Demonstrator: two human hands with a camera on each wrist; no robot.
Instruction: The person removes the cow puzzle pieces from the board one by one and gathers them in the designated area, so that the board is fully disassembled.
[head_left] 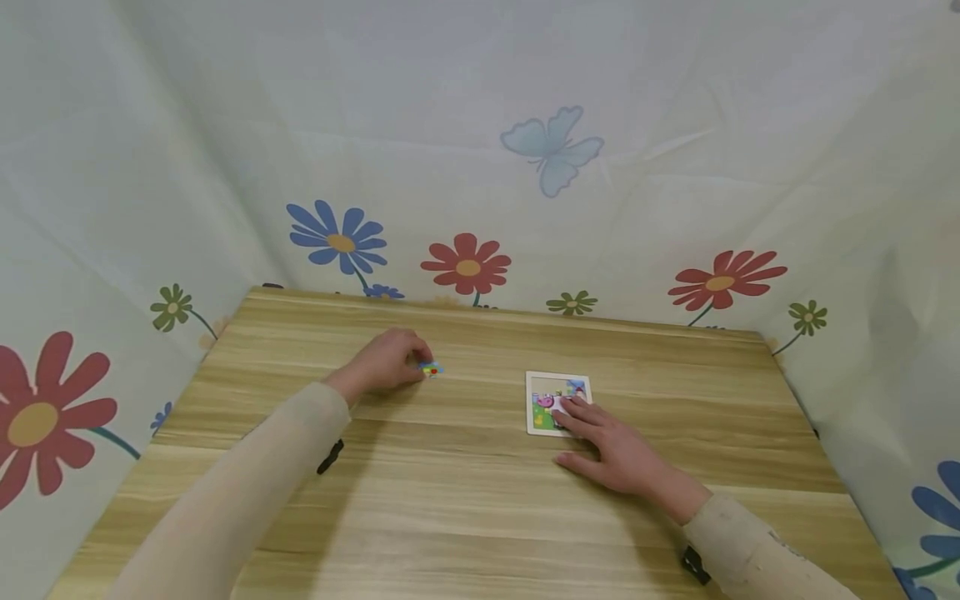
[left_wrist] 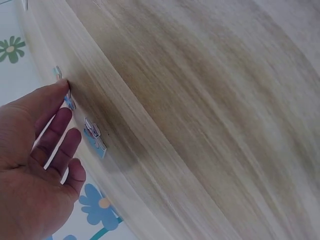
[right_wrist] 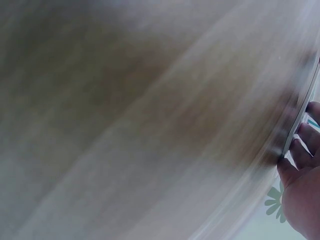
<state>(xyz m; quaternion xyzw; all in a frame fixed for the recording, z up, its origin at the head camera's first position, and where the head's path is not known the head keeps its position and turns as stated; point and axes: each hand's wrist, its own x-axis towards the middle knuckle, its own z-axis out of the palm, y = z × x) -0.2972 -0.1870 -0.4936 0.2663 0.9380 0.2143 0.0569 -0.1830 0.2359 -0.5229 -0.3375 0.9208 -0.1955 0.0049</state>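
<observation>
A pale cloth (head_left: 420, 100) printed with flowers and a butterfly surrounds the back and sides of a wood-grain table (head_left: 450, 517). Two light sleeves, the left (head_left: 247, 492) and the right (head_left: 750, 542), reach in over it. The right hand (head_left: 618, 454) rests with its fingers extended, their tips on the lower right part of the board and its thumb just off the edge; its wrist view is blurred. The left hand (head_left: 386, 362), fingers curled, pinches a piece between thumb and index finger, well apart from the board. The board (head_left: 528, 408) lies flat right of centre, white-rimmed, with a cartoon picture and a plain beige area at the top. The small, colourful piece (head_left: 432, 369) is at the left fingertips; a second piece (left_wrist: 95, 137) lies on the table just beside that hand.
</observation>
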